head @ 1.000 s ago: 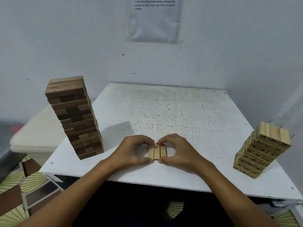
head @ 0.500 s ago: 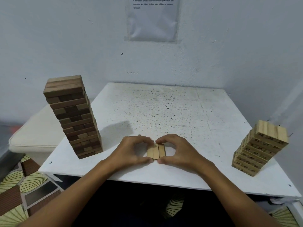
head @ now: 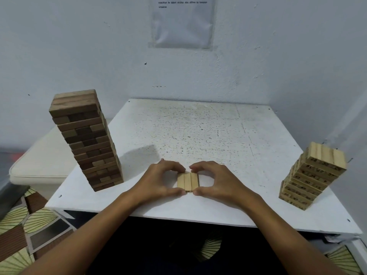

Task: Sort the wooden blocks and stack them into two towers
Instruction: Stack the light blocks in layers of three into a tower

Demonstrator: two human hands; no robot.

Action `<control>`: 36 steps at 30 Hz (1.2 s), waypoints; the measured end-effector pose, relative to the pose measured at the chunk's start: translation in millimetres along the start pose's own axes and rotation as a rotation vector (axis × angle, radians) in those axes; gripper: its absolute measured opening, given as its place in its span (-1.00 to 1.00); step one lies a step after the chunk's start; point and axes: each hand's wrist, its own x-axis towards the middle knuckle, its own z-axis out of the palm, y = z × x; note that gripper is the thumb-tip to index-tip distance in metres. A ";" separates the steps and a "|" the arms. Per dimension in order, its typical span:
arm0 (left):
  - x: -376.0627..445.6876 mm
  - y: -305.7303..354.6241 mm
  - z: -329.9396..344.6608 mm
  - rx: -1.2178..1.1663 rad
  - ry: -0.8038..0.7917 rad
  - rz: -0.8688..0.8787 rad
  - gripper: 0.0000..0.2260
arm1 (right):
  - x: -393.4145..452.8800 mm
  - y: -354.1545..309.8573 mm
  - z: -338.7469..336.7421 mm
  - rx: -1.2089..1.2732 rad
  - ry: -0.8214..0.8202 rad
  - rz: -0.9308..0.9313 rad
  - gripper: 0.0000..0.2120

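Three light wooden blocks (head: 187,182) lying flat and side by side near the front edge of the white table (head: 198,128), long sides touching, forming one small square layer. Left hand (head: 156,181) curled round the layer's left side, fingertips at the far ends of the blocks and thumb at the near ends — pinching them together. Right hand (head: 215,181) mirroring it on the layer's right side, fingers curled over the far ends, thumb pressed to the near corner. Index fingertips of the two hands almost meeting above the far edge of the layer; thumbs close together at its near edge.

Left of the layer, well apart from it, a tall tower of dark brown blocks (head: 87,141), standing on the table's left side and looking tilted in the wide-angle view. Right of the layer, also well apart, a shorter tower of pale blocks (head: 311,175) with printed numbers on their sides, near the table's right edge.

Beyond the layer, the bare speckled tabletop and a white wall; on the wall, a sheet of paper in a clear sleeve (head: 182,22), text too small to read. Left of the dark tower, past the table edge, a cream cushioned seat (head: 43,161) — and under it a patterned floor (head: 23,221).
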 end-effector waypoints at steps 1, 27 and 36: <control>-0.1 0.8 0.6 0.000 0.002 0.004 -0.60 | 0.0 0.4 0.3 0.003 0.000 0.002 -0.47; -0.6 12.2 25.0 0.089 0.123 0.018 -0.31 | -3.4 6.0 7.6 -0.019 0.162 -0.066 -0.70; 11.1 1.2 2.6 0.028 -0.083 0.155 -0.37 | -10.7 -3.2 19.8 0.116 0.329 0.002 -0.83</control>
